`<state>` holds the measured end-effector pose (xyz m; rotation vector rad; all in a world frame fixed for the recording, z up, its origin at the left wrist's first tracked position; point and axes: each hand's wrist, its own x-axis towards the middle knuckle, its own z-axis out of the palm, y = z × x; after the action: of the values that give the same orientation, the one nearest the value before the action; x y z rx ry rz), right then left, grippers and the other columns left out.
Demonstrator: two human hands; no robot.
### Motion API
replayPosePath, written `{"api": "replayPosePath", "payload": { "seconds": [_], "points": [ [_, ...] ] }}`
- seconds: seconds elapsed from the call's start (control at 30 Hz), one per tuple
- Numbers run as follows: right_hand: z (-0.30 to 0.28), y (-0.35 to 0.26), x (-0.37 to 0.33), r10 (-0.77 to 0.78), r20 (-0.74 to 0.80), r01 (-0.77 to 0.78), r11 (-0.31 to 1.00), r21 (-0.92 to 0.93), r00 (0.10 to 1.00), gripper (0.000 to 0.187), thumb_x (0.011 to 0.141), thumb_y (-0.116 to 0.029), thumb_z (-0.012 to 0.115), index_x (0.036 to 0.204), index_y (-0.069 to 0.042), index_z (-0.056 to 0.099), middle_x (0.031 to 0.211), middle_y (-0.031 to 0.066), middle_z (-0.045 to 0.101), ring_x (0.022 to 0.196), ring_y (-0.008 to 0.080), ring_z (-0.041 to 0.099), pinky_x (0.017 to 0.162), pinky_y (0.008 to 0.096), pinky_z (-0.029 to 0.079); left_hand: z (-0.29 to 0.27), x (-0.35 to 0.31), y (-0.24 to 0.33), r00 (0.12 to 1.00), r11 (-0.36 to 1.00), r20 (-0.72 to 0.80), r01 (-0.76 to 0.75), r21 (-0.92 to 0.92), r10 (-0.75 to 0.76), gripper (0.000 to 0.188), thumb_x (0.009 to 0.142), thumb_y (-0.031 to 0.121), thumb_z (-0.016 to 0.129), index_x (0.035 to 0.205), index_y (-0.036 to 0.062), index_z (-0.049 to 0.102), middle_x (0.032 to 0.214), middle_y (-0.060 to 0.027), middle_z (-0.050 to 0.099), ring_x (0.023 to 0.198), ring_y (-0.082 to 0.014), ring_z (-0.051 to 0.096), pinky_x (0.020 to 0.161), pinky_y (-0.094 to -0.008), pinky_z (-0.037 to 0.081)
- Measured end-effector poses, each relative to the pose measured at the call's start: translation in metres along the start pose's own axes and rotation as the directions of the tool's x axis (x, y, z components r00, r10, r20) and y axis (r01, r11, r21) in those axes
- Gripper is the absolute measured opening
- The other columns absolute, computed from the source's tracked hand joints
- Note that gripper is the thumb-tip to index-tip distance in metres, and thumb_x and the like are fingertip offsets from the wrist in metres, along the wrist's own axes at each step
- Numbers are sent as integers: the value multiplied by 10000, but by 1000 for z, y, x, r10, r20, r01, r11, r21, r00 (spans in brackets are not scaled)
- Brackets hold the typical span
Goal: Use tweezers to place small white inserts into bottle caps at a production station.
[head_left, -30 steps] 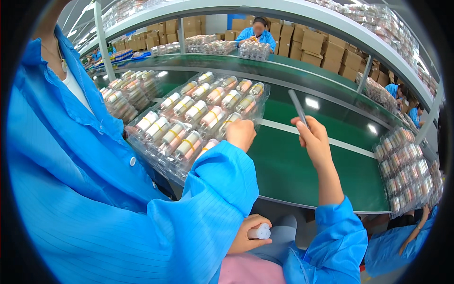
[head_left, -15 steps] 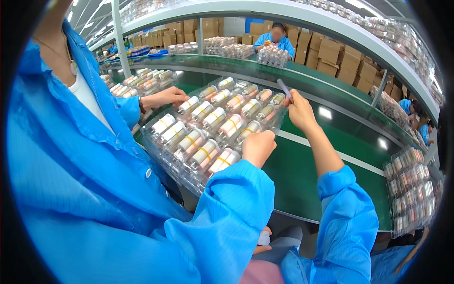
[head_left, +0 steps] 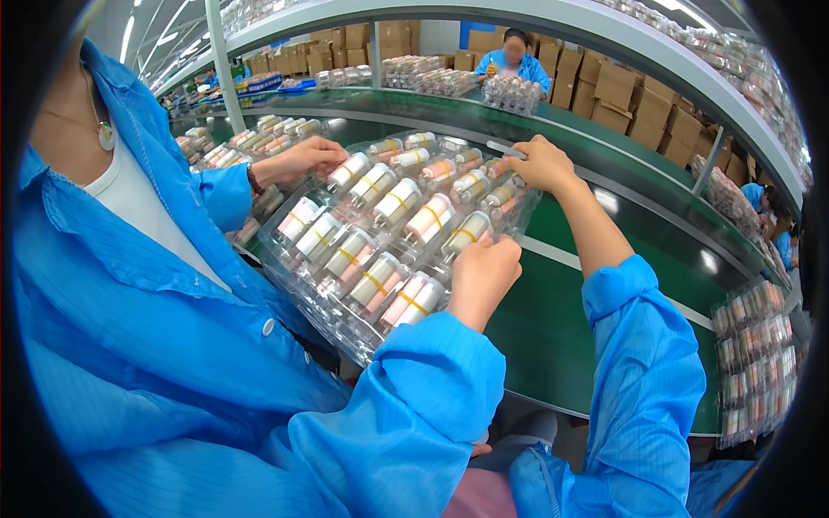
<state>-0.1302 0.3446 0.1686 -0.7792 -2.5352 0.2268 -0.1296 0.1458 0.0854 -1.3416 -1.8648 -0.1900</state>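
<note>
1. At far left a co-worker in a blue coat (head_left: 155, 285) has the left hand (head_left: 302, 161) at the clear tray's (head_left: 324, 298) left side.
2. The tray lies before me, over the left part of the green-topped bench (head_left: 570, 337). Its thin plastic probably flexes under load, so I would take opposite rims and support it beneath.
3. In its pockets sit tube bundles (head_left: 427, 217) with yellow bands (head_left: 415, 305). Each looks light, smooth and apt to slide — best held around the banded middle.
4. Of my left grip (head_left: 481, 449) I see only a bit of finger, low beneath a sleeve; I cannot tell whether it is closed.
5. The hand on the tray's near-right edge (head_left: 486, 274) I take for the co-worker's right; it pinches the rim.
6. A slim grey stick (head_left: 507, 149) points left over the tray's far-right corner. It looks stiff and light, easily held near one end.
7. My right grip (head_left: 537, 164) is clamped on that stick — fingers together, wrist bent above the tray.
</note>
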Motion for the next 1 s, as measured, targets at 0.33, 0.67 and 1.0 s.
{"api": "replayPosePath", "payload": {
  "seconds": [0.33, 0.67, 1.0],
  "points": [
    [8, 57, -32, 271, -245, -152, 897, 414, 931, 363, 810, -414, 604, 963, -91, 669, 873, 133, 648, 876, 327, 618, 765, 408, 461, -94, -173, 45, 808, 45, 566, 567, -823, 165, 297, 730, 190, 744, 969, 71, 613, 933, -70, 620, 862, -215, 611, 756, -316, 462],
    [18, 83, -148, 399, 67, -244, 413, 877, 914, 205, 872, -223, 607, 970, -44, 623, 781, -18, 556, 467, 8, 313, 415, 190, 229, -106, -186, 65, 851, -10, 471, 486, -874, 231, 365, 730, 191, 751, 1025, 59, 581, 972, -90, 628, 888, -245, 616, 771, -330, 474],
    [0, 75, -197, 316, 99, -187, 261, 947, 943, 181, 872, -193, 605, 969, -41, 619, 753, 14, 575, 453, 6, 318, 401, 173, 218, -124, -194, 70, 825, 12, 492, 509, -860, 278, 368, 748, 188, 754, 1041, 50, 580, 975, -90, 618, 890, -212, 604, 789, -306, 461]
  ]
}}
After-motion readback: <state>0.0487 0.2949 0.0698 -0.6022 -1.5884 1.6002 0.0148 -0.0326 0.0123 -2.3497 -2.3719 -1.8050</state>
